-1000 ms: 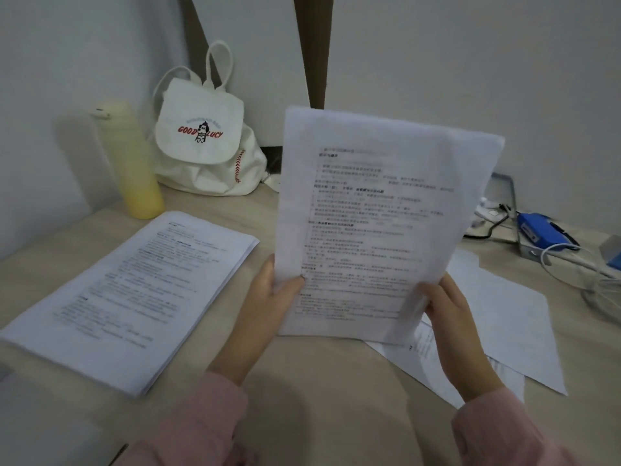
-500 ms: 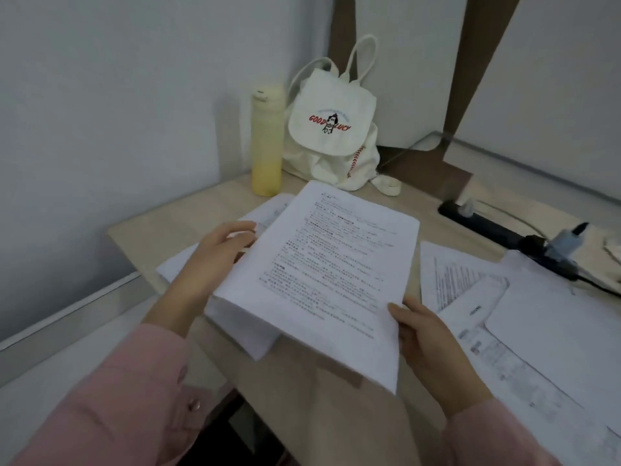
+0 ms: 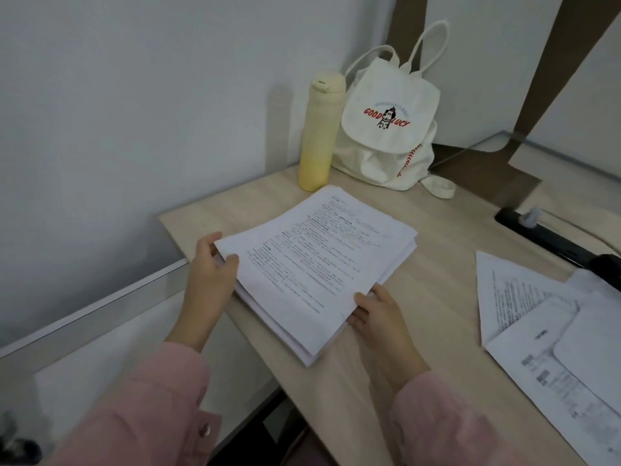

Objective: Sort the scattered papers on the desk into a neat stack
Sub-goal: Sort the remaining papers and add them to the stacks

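Stack (image 3: 312,264) is sitting flat on the desk (image 3: 437,297), close to the left edge and angled a bit, far corner pointing at the yellow bottle (image 3: 321,132). Left hand (image 3: 210,274) has the near-left corner pinched, thumb on the top sheet and fingers curled round the edge. Right hand (image 3: 379,317) is on the near-right edge, thumb lying on top and fingers tucked in against the side, so it looks like a light grip on the pile and not just a push.

The layers aren't flush yet; you can see the right side stepping out like a fanned deck. If it were me, I'd squeeze both sides inward, or lift the pile and tap the long edge on the wood, then the short one. Keep the grip loose – clamp too hard and the sheets can't slide into line.

Plain white printer paper, black text, thin and floppy, probably a bit slippery sheet on sheet. The desktop is pale wood grain, smooth and matte, which is decent for tapping on.

More loose sheets (image 3: 537,314) are lying well off to the right, overlapping at odd angles, so I'd guess the job's maybe halfway. The cloth bag (image 3: 386,129) looks soft and slumped, the bottle is a smooth cylinder, and there's a black power strip (image 3: 554,237) behind the loose ones.
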`<state>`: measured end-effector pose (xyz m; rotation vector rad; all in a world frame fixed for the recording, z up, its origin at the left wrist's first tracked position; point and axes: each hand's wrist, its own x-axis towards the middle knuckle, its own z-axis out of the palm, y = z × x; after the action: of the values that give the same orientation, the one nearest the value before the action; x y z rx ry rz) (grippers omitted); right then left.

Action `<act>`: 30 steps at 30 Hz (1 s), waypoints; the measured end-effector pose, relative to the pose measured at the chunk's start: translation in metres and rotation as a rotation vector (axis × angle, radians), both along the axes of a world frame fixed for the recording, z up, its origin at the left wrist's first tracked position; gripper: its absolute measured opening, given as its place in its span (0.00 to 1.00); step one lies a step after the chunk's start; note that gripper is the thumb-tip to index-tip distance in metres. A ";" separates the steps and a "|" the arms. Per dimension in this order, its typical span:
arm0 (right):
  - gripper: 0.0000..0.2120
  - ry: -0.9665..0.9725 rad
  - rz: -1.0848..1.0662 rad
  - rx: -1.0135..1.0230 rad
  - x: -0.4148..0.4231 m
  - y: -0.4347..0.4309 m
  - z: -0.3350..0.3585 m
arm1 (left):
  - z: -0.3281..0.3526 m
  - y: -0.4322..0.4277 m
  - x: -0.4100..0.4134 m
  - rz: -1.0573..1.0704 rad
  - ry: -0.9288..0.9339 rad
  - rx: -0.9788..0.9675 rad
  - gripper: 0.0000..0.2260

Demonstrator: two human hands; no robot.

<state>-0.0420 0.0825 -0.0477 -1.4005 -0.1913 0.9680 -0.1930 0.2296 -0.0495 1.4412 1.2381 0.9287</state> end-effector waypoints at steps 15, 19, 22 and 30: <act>0.13 -0.357 -0.060 -0.168 0.050 -0.051 0.017 | -0.018 -0.008 0.000 -0.045 0.329 0.250 0.28; 0.16 -0.705 -0.219 -0.456 0.114 -0.128 0.023 | -0.005 -0.029 0.020 -0.127 0.294 0.316 0.24; 0.27 -0.833 -0.256 -0.836 0.159 -0.190 0.019 | 0.004 -0.053 0.042 -0.207 0.230 0.343 0.20; 0.37 -1.086 -0.001 -1.085 0.150 -0.272 -0.022 | 0.005 -0.134 0.113 -0.523 0.163 0.393 0.15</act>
<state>0.1085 -0.1899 -0.0700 -2.8397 -0.5021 0.1311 -0.0800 0.0953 -0.0449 2.0591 0.7430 0.7204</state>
